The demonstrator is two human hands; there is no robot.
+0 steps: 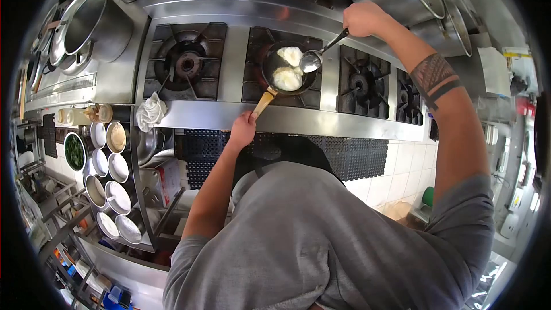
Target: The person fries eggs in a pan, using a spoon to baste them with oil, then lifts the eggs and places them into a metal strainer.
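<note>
My left hand (243,129) is wrapped round the pale wooden handle (264,103) of a small dark frying pan (268,68), which rests on a burner of the stove. Two white, egg-like portions lie in the pan, one (290,55) at the back and a larger one (287,79) nearer the handle. Reaching in from the right, my right hand (364,19) grips the dark handle of a metal spoon (311,61). The spoon's bowl is over the pan's right side, beside the white portions.
Unused burners flank the pan, one at left (187,65) and one at right (365,83). A crumpled white cloth (151,112) lies on the stove's front left edge. Large pots (101,26) stand at the left; round containers (118,167) of ingredients sit below them.
</note>
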